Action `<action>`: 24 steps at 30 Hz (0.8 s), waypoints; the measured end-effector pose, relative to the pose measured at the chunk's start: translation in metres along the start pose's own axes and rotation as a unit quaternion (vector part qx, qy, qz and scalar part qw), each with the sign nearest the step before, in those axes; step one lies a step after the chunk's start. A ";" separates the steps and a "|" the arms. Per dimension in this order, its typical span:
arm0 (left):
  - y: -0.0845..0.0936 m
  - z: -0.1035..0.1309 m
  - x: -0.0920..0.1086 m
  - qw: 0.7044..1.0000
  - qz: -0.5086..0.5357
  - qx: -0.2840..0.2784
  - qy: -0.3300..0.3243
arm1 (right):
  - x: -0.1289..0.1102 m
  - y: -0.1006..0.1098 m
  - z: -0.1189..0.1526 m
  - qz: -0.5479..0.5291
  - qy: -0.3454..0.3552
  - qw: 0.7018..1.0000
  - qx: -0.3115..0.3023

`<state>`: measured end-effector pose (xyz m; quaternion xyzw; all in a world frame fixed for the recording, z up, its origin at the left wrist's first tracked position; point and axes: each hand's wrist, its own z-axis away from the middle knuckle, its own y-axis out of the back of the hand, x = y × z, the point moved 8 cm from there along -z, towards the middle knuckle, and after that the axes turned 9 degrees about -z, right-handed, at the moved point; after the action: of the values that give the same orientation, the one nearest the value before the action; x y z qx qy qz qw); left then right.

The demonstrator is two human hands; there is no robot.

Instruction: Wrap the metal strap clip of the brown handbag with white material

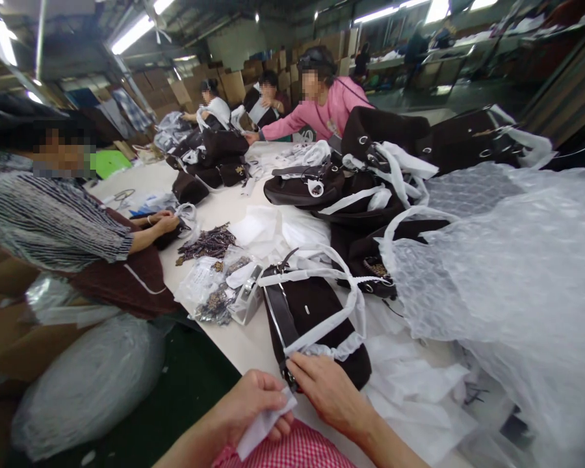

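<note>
Left hand point(253, 400) curled shut, pinching white tissue point(262, 426). Right hand point(329, 390) half open, fingertips point(292, 365) touching the dark bag point(316, 318) at its wrapped strap point(322, 341).

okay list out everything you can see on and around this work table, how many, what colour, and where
dark brown handbag: one, handles wrapped in white, near table edge by the hands
other dark bags: several, brown or black, piled mid and far table
bubble wrap sheet: one large, clear, right side
white tissue sheets: several, around the near bag
small clear packets: several, dark hardware inside, left of the near bag
table: one, white
large stuffed plastic bag: one, grey-white, floor at left
person in striped top: one, left side
person in pink top: one, far side; two more beyond
left hand: grip closed on a white paper slip
right hand: fingers on the near bag's end
</note>
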<state>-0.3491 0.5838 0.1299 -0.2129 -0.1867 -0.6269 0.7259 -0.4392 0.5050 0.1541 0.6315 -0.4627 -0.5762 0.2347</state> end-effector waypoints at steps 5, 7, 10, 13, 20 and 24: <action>-0.001 -0.003 -0.002 0.999 -0.022 0.033 -0.011 | -0.010 -0.005 -0.002 0.024 -0.003 1.000 0.001; 0.001 -0.008 -0.005 0.998 -0.039 0.052 -0.019 | -0.012 -0.006 -0.002 -0.003 -0.014 1.000 -0.026; 0.005 -0.014 -0.007 0.994 -0.072 0.074 -0.028 | -0.011 -0.002 -0.002 -0.105 -0.020 0.992 -0.062; 0.011 -0.013 -0.006 0.992 -0.079 0.087 -0.046 | -0.006 0.005 -0.002 -0.162 -0.032 0.984 -0.071; 0.020 -0.006 -0.007 0.994 -0.039 0.079 -0.058 | 0.003 -0.002 -0.007 -0.134 -0.071 0.985 -0.084; 0.022 -0.009 -0.012 0.994 -0.029 0.086 -0.056 | 0.006 -0.016 -0.005 -0.159 -0.105 0.979 -0.070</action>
<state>-0.3291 0.5919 0.1145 -0.1790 -0.2862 -0.6165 0.7113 -0.4300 0.5057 0.1391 0.6148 -0.3369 -0.7004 0.1340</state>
